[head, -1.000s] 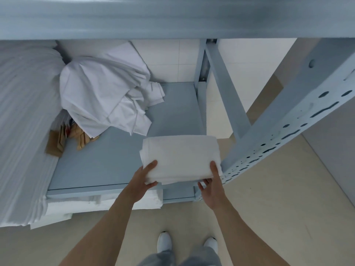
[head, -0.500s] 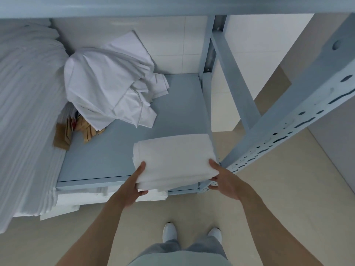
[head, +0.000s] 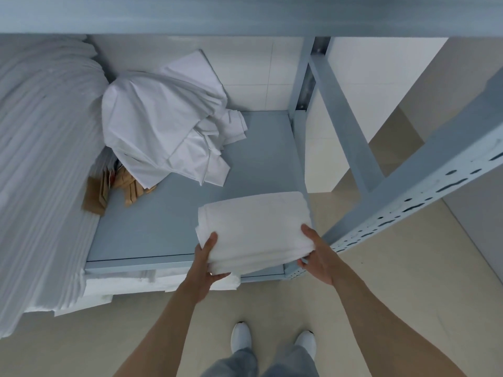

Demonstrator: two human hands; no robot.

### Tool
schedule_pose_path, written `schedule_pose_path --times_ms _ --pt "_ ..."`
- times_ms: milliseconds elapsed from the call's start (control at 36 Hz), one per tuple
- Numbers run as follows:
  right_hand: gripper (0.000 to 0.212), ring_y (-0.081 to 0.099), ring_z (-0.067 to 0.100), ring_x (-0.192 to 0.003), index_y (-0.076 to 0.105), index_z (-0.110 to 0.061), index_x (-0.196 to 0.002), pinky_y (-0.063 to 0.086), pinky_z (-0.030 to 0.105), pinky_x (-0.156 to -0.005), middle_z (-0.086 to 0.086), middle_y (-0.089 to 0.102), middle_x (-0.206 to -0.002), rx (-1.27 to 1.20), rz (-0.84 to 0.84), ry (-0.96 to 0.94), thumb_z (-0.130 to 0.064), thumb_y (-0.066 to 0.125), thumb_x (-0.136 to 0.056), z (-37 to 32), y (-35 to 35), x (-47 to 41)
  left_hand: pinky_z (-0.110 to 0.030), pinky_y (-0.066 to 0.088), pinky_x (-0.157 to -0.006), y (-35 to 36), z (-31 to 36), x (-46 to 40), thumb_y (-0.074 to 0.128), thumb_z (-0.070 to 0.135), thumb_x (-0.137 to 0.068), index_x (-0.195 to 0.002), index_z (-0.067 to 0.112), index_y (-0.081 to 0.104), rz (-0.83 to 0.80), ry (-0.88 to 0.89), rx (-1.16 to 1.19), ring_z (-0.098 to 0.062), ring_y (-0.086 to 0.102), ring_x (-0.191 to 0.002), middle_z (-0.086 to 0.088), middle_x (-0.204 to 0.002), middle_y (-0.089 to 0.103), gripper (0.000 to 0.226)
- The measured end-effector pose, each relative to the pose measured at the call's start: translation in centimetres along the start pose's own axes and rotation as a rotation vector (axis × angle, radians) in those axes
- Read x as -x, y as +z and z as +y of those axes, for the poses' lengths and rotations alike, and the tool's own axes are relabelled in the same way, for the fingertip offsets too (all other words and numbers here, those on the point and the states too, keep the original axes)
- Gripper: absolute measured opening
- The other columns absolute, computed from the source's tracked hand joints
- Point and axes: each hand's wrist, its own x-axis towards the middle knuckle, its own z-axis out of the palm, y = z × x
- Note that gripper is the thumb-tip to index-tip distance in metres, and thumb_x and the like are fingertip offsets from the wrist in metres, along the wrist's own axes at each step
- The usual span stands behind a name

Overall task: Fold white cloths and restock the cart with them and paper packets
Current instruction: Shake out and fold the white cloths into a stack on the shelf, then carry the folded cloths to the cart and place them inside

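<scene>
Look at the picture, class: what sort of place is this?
Probably a linen store or laundry room. A grey metal shelf holds a heap of white cloths, a tall stack of folded linen and brown paper packets.

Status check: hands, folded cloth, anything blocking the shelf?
Left hand and right hand both grip folded white cloth at shelf front right corner. Crumpled cloths and paper packets sit back left, clear of it.
</scene>
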Motion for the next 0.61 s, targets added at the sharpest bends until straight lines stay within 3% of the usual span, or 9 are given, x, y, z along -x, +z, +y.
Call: schedule_pose_path --times_ms 28,83,167,222,306,500,611 --pt "0.055 0.069 0.014 -0.098 0.061 -0.023 -0.125 0.049 0.029 -0.078 0.0 0.072 -0.119 0.001 0.003 0.002 -0.047 0.076 -0.077 0.1 0.0 0.1 -0.051 0.053 -0.096 -0.1 0.1 0.0 0.077 0.067 -0.069 -0.134 0.035 0.051 -0.016 -0.001 -0.005 -0.021 0.065 -0.118 0.006 -0.129 0.066 0.077" --pt "0.059 0.066 0.018 -0.11 0.059 -0.024 -0.127 0.048 0.033 -0.091 0.001 0.07 -0.124 0.014 0.001 -0.004 -0.049 0.077 -0.076 0.4 -0.2 0.1 -0.049 0.053 -0.096 -0.3 0.4 0.0 0.077 0.067 -0.069 -0.135 0.035 0.053 -0.054 -0.02 -0.021 -0.02 0.066 -0.115 0.006 -0.128 0.068 0.077" --pt "0.07 0.061 0.027 -0.121 0.057 -0.023 -0.13 0.041 0.049 -0.108 0.006 0.067 -0.129 0.009 -0.032 -0.022 -0.052 0.082 -0.071 1.1 -0.3 0.5 -0.047 0.054 -0.094 -0.5 0.7 0.3 0.079 0.065 -0.068 -0.134 0.035 0.056 -0.069 -0.042 -0.026 -0.019 0.068 -0.113 0.005 -0.127 0.068 0.076" --pt "0.075 0.061 0.03 -0.122 0.054 -0.021 -0.134 0.045 0.056 -0.103 0.009 0.065 -0.131 -0.03 -0.068 -0.023 -0.05 0.082 -0.071 1.6 -0.2 1.1 -0.047 0.054 -0.094 -0.6 0.7 0.9 0.08 0.063 -0.069 -0.134 0.033 0.056 -0.063 -0.053 -0.025 -0.02 0.067 -0.114 0.004 -0.127 0.069 0.075" --pt "0.074 0.062 0.032 -0.121 0.052 -0.019 -0.138 0.05 0.056 -0.097 0.01 0.064 -0.132 -0.078 -0.08 -0.031 -0.049 0.08 -0.076 2.6 -0.5 2.1 -0.048 0.053 -0.097 -0.5 0.3 2.1 0.078 0.062 -0.072 -0.135 0.031 0.057 -0.054 -0.068 -0.033 -0.021 0.066 -0.116 0.002 -0.127 0.069 0.073" --pt "0.079 0.062 0.032 -0.12 0.053 -0.02 -0.139 0.043 0.061 -0.104 0.007 0.065 -0.132 -0.074 -0.021 -0.113 -0.052 0.08 -0.073 4.0 -2.3 6.4 -0.05 0.05 -0.1 1.6 -1.2 5.0 0.075 0.059 -0.076 -0.133 0.032 0.058 -0.073 -0.049 -0.085 -0.02 0.067 -0.114 0.003 -0.126 0.069 0.065" --pt "0.066 0.049 0.045 -0.129 0.052 -0.017 -0.14 0.042 0.062 -0.105 0.01 0.065 -0.132 -0.143 0.02 -0.166 -0.046 0.071 -0.084 4.9 -4.5 10.0 -0.053 0.048 -0.099 4.1 -2.6 6.9 0.076 0.063 -0.072 -0.124 0.04 0.06 -0.067 0.013 -0.159 -0.015 0.07 -0.108 0.01 -0.122 0.07 0.059"
